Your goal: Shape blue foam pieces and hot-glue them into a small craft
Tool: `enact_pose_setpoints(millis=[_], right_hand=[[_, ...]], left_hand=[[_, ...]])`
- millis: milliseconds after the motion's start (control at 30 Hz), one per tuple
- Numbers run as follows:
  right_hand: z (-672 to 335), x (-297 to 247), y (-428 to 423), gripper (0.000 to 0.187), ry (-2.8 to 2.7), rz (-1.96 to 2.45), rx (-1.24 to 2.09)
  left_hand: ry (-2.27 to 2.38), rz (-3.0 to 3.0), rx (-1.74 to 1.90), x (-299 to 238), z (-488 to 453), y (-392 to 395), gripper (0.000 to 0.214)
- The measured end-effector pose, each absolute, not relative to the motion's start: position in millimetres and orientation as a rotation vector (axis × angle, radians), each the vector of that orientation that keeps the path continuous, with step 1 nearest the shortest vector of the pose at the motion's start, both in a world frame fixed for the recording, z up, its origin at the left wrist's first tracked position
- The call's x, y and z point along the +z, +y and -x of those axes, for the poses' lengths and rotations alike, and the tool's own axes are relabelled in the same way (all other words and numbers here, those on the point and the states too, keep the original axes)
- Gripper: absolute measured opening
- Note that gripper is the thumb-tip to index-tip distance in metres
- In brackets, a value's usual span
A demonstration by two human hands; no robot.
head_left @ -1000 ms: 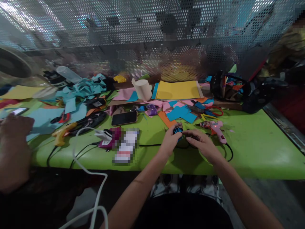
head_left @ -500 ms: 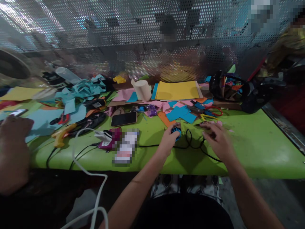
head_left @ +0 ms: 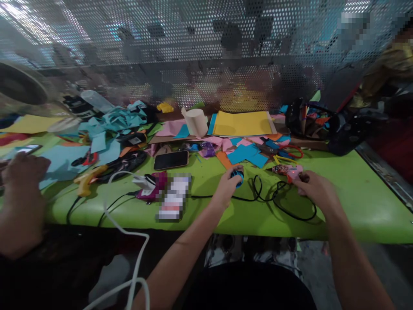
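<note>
My left hand (head_left: 227,185) is closed around a small round black object with bright blue stripes (head_left: 238,177), held low over the green tabletop; its exact kind is unclear. My right hand (head_left: 314,185) has its thumb and fingers together at the near end of a pink glue gun (head_left: 293,171). That gun has a speckled front and a small red light, and its nose points left. A black cord (head_left: 258,196) loops on the table between and below my hands.
Blue paper pieces (head_left: 250,155), yellow sheets (head_left: 243,123) and a paper roll (head_left: 196,122) lie beyond my hands. To the left are a dark phone (head_left: 171,159), a purple power strip (head_left: 159,187) and a yellow glue gun (head_left: 90,180). Another person's hand (head_left: 26,172) is far left.
My right hand has moved right and slightly toward me, and the pink glue gun and the cord loop show more fully. My left hand keeps its hold on the striped object.
</note>
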State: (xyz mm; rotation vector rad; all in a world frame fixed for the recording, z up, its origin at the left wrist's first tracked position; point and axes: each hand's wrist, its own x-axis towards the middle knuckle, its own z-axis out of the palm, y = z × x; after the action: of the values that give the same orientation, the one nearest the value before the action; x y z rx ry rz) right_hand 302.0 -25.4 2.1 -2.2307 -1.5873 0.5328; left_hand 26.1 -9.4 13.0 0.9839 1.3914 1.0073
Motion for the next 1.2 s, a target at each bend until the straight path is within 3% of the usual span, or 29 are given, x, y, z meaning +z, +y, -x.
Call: enact_pose_setpoints(millis=[100,300,433,567,767,1200], right_hand=[[-307,-1,-25,0.024,-1.415,2.118,0.644],[-299,7,-33,0.037,-0.91,1.44,1.023],[-280,19,-43,0.023,-0.923,1.252,1.204],[-258,27,-51,0.026,-1.068,1.215,1.288],[-237,28,-57,0.042,-1.321,1.259,1.277],[-223,17,-56,0.034,-1.664,1.306,1.043]], left_hand=[[1.387,-0.975,1.011,14,-26,-10,0.046],[1.398,-0.965,1.008,15,-27,-10,0.048],[1.372,-0.967,1.015,15,-28,-10,0.046],[1.37,-0.994,1.007,13,-29,-10,0.047],[1.384,-0.988,1.01,11,-30,-9,0.05],[1.391,-1.01,1.024,4,-31,-7,0.049]])
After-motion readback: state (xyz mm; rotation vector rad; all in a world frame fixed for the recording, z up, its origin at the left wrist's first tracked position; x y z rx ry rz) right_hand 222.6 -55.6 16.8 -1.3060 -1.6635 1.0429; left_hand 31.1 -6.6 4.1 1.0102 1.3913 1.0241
